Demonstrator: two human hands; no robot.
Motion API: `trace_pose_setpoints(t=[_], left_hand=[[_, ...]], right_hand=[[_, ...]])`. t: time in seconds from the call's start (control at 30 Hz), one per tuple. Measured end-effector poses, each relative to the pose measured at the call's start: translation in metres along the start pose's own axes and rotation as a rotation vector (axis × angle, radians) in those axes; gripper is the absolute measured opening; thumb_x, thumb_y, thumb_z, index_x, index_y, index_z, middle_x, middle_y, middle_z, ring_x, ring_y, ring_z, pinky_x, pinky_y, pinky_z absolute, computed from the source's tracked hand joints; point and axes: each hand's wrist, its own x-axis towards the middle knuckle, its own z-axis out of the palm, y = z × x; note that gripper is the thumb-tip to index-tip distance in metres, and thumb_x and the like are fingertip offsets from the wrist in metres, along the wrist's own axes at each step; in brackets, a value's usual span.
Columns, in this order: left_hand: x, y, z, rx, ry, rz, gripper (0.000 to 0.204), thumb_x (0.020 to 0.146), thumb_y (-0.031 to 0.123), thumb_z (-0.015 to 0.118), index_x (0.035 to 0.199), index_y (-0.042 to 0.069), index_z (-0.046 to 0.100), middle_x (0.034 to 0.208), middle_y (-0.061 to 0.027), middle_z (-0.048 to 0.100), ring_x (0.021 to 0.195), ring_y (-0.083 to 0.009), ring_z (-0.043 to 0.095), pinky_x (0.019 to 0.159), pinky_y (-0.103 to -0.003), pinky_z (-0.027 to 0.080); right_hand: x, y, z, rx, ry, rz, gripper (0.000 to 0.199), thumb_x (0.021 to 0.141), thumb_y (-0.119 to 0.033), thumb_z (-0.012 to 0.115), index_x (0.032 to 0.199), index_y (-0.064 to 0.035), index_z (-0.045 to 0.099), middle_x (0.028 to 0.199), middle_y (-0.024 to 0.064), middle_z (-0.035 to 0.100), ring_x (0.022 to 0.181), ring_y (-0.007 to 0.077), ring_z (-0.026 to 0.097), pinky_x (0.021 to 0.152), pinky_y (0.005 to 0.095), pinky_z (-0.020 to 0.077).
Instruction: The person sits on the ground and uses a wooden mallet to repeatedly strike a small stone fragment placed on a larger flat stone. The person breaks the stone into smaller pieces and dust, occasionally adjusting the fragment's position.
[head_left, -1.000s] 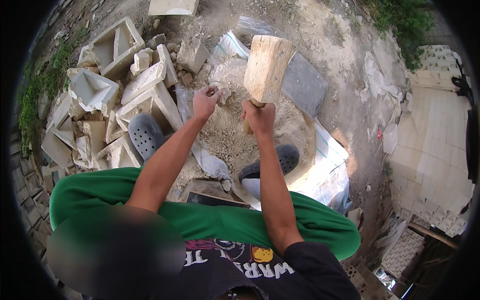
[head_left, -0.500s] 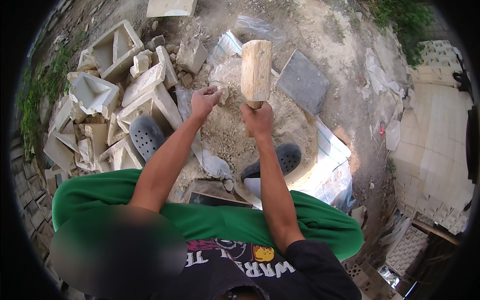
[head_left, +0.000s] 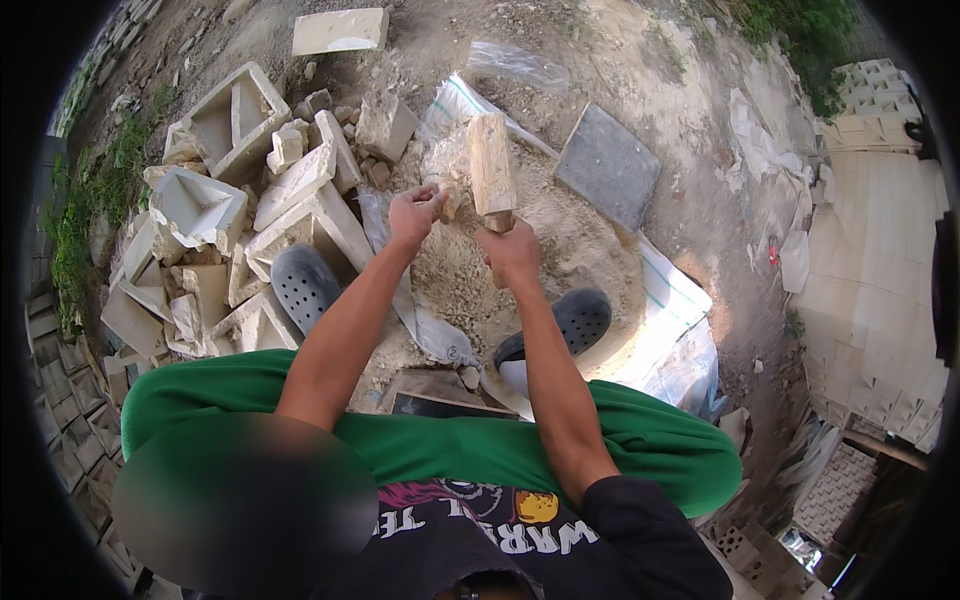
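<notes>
A wooden mallet point(head_left: 490, 165) with a pale, blocky head is gripped by its short handle in my right hand point(head_left: 512, 250). The head hangs over a heap of crushed, sandy rubble point(head_left: 560, 235) spread on a white woven sack point(head_left: 668, 285). To the left of the mallet, my left hand point(head_left: 415, 214) has its fingers pinched on a small beige rubble chunk point(head_left: 450, 203) at the heap. Part of that chunk is covered by the fingers and blends with the crumbs around it.
Broken, pale hollow blocks point(head_left: 225, 120) pile up on the left, beside my grey clog point(head_left: 303, 285). A dark square slab point(head_left: 607, 165) lies right of the heap. Clear plastic point(head_left: 518, 65) and a pale block point(head_left: 341, 31) are farther off. Stacked patterned blocks point(head_left: 870, 250) stand at right.
The mallet has come down and slightly left, closer to the heap, with my right hand still around its handle. My left hand stays near the same chunk.
</notes>
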Motion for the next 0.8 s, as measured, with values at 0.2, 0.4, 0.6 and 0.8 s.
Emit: trace_pose_setpoints(t=[0.2, 0.4, 0.6, 0.8], left_hand=[[0.000, 0.001, -0.004, 0.114, 0.025, 0.068, 0.051, 0.086, 0.025, 0.083, 0.127, -0.002, 0.068, 0.107, -0.0075, 0.074, 0.086, -0.0085, 0.065, 0.071, -0.025, 0.054], [-0.004, 0.007, -0.006, 0.156, 0.051, 0.133, 0.048, 0.085, 0.027, 0.084, 0.121, -0.003, 0.072, 0.105, -0.0078, 0.076, 0.090, -0.0107, 0.067, 0.081, -0.027, 0.053], [-0.004, 0.007, -0.008, 0.201, 0.067, 0.143, 0.049, 0.085, 0.027, 0.083, 0.121, -0.004, 0.071, 0.110, -0.0102, 0.076, 0.096, -0.0128, 0.068, 0.088, -0.026, 0.051], [0.002, -0.004, -0.008, 0.159, 0.075, 0.158, 0.049, 0.083, 0.030, 0.085, 0.119, -0.001, 0.073, 0.106, -0.0110, 0.077, 0.094, -0.0133, 0.071, 0.086, -0.028, 0.054]], right_hand=[[-0.002, -0.037, -0.002, 0.213, 0.111, -0.164, 0.037, 0.074, -0.029, 0.074, 0.096, 0.0003, 0.071, 0.083, 0.0193, 0.072, 0.078, 0.0359, 0.070, 0.071, 0.0445, 0.0552], [-0.016, 0.019, 0.022, -0.053, -0.115, 0.162, 0.040, 0.072, -0.032, 0.075, 0.097, -0.0006, 0.073, 0.092, 0.0245, 0.073, 0.090, 0.0443, 0.070, 0.080, 0.0483, 0.0556], [-0.011, -0.043, -0.020, 0.114, 0.007, 0.044, 0.041, 0.072, -0.032, 0.076, 0.097, 0.0004, 0.072, 0.088, 0.0252, 0.073, 0.089, 0.0435, 0.071, 0.078, 0.0480, 0.0557], [-0.014, -0.025, 0.007, 0.134, -0.013, -0.027, 0.041, 0.071, -0.030, 0.076, 0.095, 0.0025, 0.072, 0.087, 0.0253, 0.073, 0.089, 0.0397, 0.073, 0.074, 0.0450, 0.0568]])
